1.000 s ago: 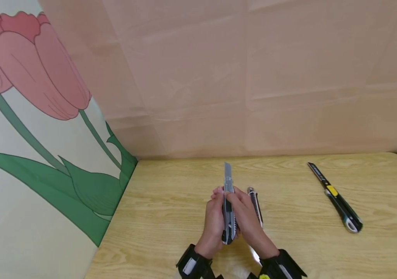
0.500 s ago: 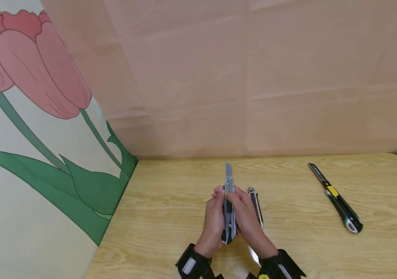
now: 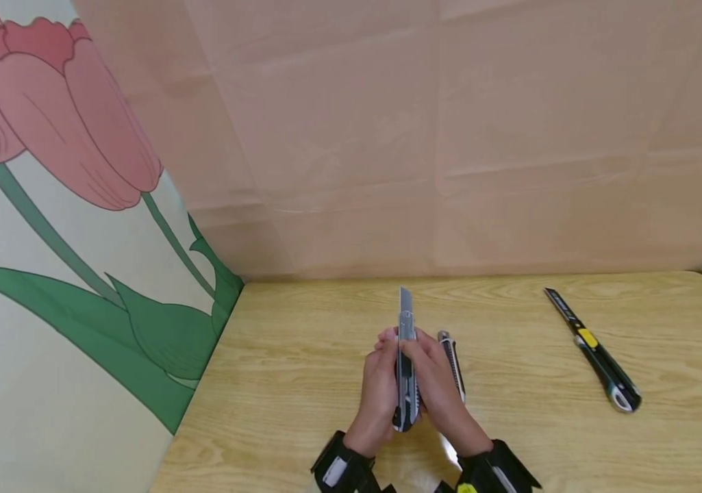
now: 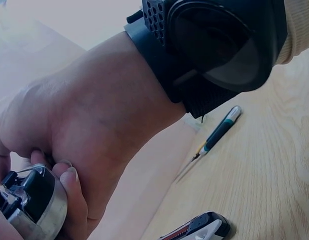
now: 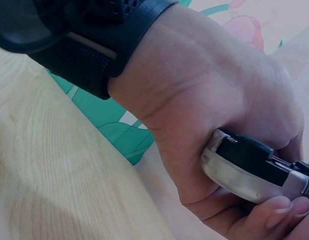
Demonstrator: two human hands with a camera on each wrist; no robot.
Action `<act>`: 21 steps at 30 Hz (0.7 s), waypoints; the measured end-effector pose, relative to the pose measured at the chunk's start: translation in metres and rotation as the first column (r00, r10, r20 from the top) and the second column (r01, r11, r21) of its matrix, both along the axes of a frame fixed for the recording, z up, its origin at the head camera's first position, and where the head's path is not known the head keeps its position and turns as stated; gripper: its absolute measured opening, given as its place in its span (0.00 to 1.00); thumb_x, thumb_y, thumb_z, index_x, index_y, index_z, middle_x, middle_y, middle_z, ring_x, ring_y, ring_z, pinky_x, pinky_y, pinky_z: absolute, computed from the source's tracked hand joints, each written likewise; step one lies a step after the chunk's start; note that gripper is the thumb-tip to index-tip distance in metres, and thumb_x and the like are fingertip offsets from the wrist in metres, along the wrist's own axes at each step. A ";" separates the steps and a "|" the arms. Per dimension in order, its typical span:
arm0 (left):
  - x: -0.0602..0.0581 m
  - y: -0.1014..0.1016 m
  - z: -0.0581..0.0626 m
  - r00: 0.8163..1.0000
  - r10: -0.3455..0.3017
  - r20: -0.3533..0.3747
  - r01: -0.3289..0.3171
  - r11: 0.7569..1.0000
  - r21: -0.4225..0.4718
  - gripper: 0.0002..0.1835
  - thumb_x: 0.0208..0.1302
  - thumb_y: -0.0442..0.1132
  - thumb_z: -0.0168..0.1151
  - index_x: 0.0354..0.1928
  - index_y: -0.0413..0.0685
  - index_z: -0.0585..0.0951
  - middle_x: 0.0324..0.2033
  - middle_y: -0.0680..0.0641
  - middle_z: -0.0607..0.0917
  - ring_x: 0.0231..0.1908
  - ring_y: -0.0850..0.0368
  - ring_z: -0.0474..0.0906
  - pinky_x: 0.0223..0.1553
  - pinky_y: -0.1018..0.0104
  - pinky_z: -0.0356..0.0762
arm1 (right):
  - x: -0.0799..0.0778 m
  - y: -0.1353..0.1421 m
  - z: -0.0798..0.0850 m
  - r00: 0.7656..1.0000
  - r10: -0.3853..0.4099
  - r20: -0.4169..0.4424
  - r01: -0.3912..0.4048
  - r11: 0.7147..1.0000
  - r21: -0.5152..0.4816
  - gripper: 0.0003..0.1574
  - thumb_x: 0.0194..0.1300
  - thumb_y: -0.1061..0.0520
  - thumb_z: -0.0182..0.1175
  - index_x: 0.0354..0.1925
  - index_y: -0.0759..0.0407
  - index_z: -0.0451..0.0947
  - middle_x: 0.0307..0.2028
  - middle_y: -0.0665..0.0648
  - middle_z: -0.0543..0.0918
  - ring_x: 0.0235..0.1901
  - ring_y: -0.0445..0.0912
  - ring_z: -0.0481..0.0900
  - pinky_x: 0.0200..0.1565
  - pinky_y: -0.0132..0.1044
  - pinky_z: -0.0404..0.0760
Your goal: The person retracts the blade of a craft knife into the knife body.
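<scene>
By curled fingers (image 3: 426, 344) of the left hand (image 3: 379, 387) and right hand (image 3: 442, 387), wrists angled inward, a silver utility knife (image 3: 408, 394) is gripped over the desk (image 3: 289, 383). Its blade (image 3: 406, 301) is shown only by the head view.

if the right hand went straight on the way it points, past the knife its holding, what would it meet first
Most likely the left hand, which grips the same knife opposite the right hand; depth between them is unclear.

A knife (image 3: 407, 366) sits between the hands (image 3: 378, 390) (image 3: 440, 383) (above the table (image 3: 301, 356)).
</scene>
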State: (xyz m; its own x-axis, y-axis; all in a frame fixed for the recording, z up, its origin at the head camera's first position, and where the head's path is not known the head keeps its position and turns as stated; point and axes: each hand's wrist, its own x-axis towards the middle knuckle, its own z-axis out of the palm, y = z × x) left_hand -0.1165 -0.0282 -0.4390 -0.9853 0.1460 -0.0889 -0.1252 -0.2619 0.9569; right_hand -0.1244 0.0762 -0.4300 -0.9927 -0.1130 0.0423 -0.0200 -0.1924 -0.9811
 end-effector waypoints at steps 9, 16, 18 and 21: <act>0.000 0.002 -0.002 1.000 0.021 -0.001 -0.021 1.000 0.000 0.33 0.78 0.67 0.41 0.41 0.45 0.81 0.20 0.48 0.78 0.13 0.57 0.76 0.09 0.65 0.75 | 0.001 0.001 -0.002 1.000 0.007 -0.005 -0.007 1.000 0.022 0.20 0.79 0.58 0.47 0.57 0.67 0.79 0.49 0.63 0.87 0.52 0.49 0.83 0.56 0.32 0.75; -0.001 0.000 -0.001 1.000 0.029 -0.004 -0.029 1.000 -0.011 0.34 0.77 0.69 0.42 0.43 0.46 0.83 0.22 0.48 0.79 0.16 0.58 0.77 0.12 0.66 0.76 | 0.003 -0.002 0.002 0.999 -0.023 0.026 0.023 0.999 0.022 0.20 0.80 0.53 0.51 0.57 0.63 0.82 0.50 0.61 0.87 0.53 0.48 0.81 0.57 0.31 0.75; -0.001 0.000 -0.001 0.999 0.031 -0.013 -0.031 0.999 -0.011 0.34 0.77 0.68 0.42 0.43 0.46 0.82 0.23 0.48 0.78 0.17 0.58 0.77 0.13 0.67 0.76 | 0.003 -0.003 0.002 0.999 -0.025 0.024 0.024 0.999 0.023 0.20 0.80 0.53 0.51 0.57 0.63 0.81 0.50 0.60 0.87 0.54 0.47 0.82 0.58 0.31 0.74; -0.001 0.000 -0.001 0.999 0.024 -0.026 -0.025 1.000 -0.015 0.33 0.78 0.68 0.41 0.41 0.46 0.82 0.22 0.48 0.78 0.17 0.58 0.77 0.14 0.67 0.76 | 0.004 -0.003 0.001 1.000 -0.027 0.010 0.027 0.999 0.023 0.19 0.80 0.55 0.49 0.58 0.63 0.80 0.50 0.61 0.87 0.53 0.48 0.82 0.57 0.31 0.75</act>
